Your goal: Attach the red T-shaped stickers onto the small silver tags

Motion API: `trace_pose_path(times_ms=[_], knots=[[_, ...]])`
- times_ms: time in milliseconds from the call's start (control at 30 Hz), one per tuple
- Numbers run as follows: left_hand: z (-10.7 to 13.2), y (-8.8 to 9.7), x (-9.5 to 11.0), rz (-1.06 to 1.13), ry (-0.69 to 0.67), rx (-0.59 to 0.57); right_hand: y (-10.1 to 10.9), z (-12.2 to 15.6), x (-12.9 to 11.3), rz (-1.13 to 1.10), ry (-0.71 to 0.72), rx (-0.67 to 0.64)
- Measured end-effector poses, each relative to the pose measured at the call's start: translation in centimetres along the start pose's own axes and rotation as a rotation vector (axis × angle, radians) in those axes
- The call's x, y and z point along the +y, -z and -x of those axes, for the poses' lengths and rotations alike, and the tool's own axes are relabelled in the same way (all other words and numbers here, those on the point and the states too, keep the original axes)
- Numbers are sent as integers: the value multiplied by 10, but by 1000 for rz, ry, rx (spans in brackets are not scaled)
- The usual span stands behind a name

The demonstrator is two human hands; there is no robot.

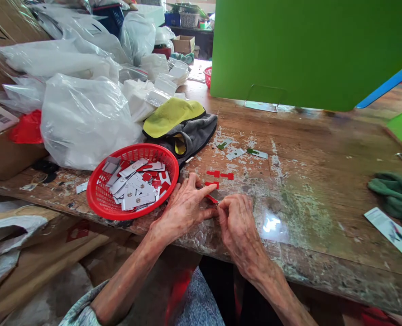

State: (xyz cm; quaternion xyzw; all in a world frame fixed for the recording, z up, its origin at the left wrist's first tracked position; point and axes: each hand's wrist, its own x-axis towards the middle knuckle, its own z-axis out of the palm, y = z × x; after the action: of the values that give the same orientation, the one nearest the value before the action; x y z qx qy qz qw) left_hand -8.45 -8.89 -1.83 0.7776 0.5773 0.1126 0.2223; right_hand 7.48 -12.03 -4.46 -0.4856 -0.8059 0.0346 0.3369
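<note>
Basket (95, 199) of grey plates (135, 188) beside left hand (184, 208), red clips (220, 174) just beyond

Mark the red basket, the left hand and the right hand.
red basket (97, 194): head view, bare left wall.
left hand (184, 206): head view, back of hand.
right hand (236, 222): head view, back of hand.

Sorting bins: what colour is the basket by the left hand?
The basket is red; head view.

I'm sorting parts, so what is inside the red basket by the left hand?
The red basket holds flat grey metal plates with holes, mixed with small red plastic pieces. Whatever lies beneath the pile is covered.
</note>
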Motion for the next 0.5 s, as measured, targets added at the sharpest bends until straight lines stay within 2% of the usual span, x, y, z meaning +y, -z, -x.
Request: trace_pose_path(times_ms=[133, 200, 500], knots=[[-2, 3, 1, 39, 0, -5, 19, 3, 0, -208, -119, -10], [-3, 3, 2, 58, 0, -6, 23, 2, 3, -232, -154, -10], [-2, -3, -3, -2, -28, 46, -13, -14, 14, -72, -180, -53]])
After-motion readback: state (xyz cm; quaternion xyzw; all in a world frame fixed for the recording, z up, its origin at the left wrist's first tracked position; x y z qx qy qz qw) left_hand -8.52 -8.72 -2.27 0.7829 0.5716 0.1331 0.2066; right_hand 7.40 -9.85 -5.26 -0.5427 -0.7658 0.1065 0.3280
